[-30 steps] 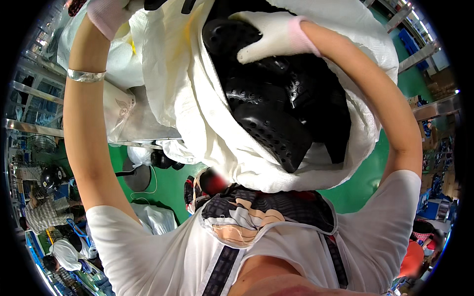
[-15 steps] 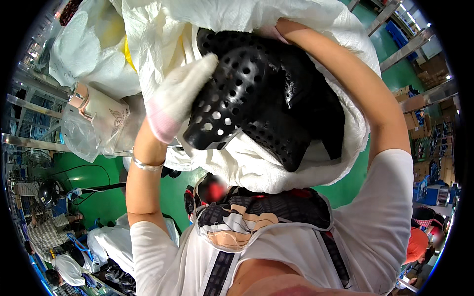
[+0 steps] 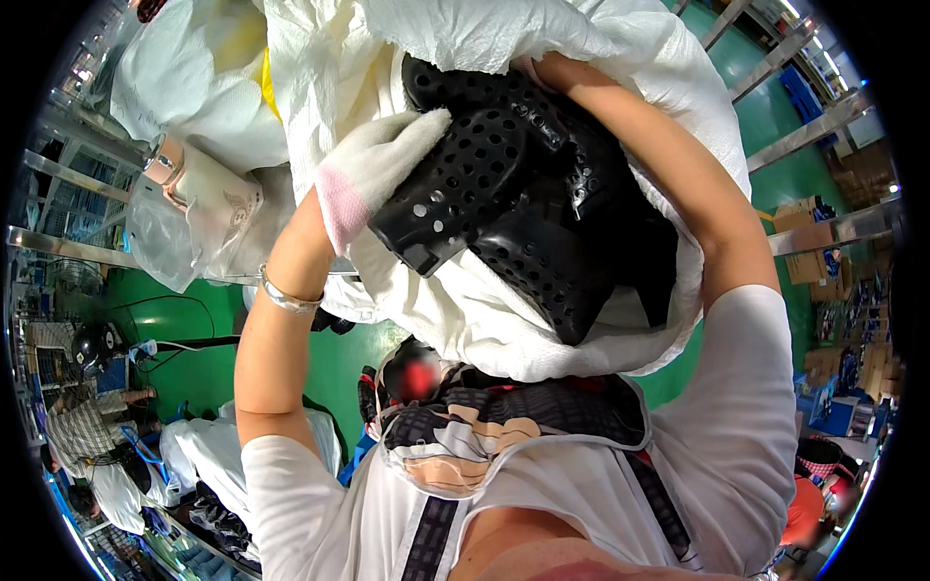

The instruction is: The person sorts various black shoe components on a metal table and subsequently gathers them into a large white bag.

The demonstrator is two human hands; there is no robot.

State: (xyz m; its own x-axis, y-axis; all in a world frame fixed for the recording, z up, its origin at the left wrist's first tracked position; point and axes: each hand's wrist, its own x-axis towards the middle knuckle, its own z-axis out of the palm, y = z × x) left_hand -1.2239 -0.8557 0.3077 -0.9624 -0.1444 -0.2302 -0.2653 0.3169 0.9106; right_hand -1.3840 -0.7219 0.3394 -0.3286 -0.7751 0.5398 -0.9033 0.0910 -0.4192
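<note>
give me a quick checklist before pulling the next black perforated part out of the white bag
1. Left hand gloved and lying on the top black perforated part: ok.
2. Right hand: hidden inside the white bag, grip cannot tell.
3. Bag mouth open, parts exposed: ok.
4. Top part free of the other black parts beneath: cannot tell, they overlap.
5. Clear place to set the part down: cannot tell.

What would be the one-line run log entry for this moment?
left hand: gloved, on black perforated part | right hand: hidden inside white bag | part: at bag mouth
</note>
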